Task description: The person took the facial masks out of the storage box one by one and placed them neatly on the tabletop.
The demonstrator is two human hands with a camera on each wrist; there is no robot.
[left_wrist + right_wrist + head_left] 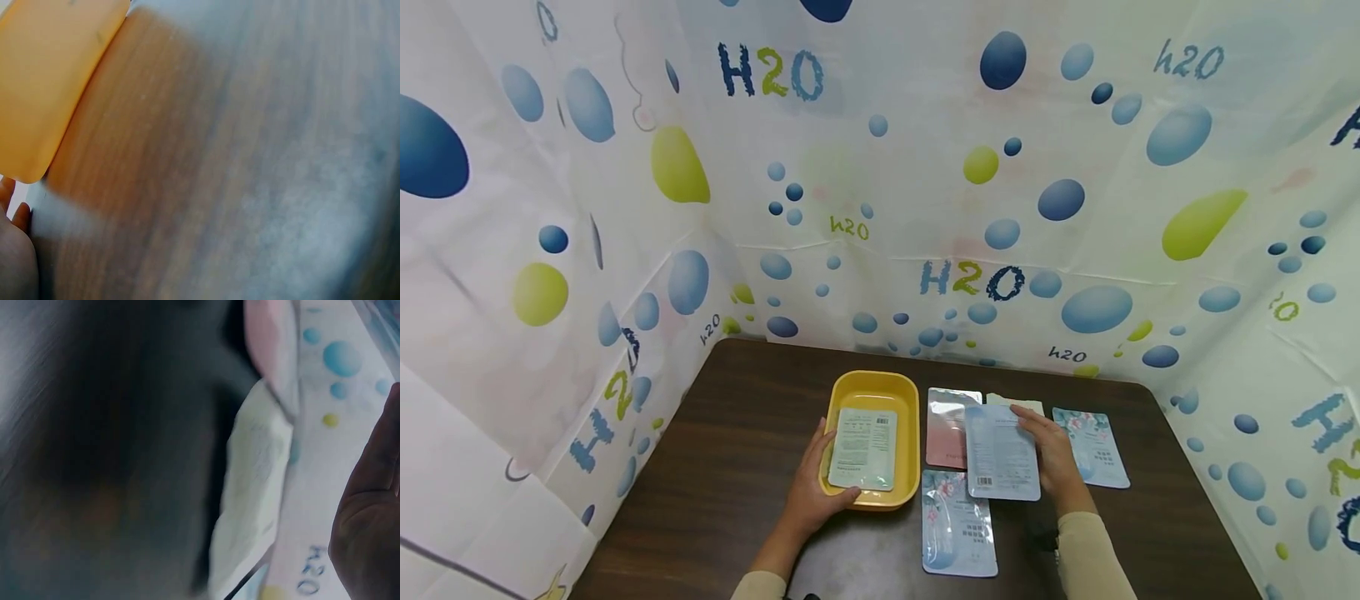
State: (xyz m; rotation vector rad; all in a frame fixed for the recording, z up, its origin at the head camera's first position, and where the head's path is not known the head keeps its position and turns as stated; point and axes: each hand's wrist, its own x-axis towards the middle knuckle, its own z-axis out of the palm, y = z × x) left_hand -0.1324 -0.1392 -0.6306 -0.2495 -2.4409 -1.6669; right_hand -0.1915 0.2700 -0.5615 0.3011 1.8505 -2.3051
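In the head view my left hand (816, 487) grips a yellow plastic tray (912, 442) at its near left corner, fingers along the side and thumb at the front. Inside the tray lies a pale green sheet mask packet (865, 450). My right hand (1055, 457) holds a pale blue sheet mask packet (1002, 454) by its right edge, printed back facing up. That packet overlaps a silver and pink packet (946, 429) and a pale green packet (250, 487) behind it. A floral blue packet (958, 529) lies nearer me.
Another floral blue packet (1092, 450) lies to the right of my right hand. The dark wood table (700, 492) has a curtain (887, 208) printed with blue and green dots around its back and sides.
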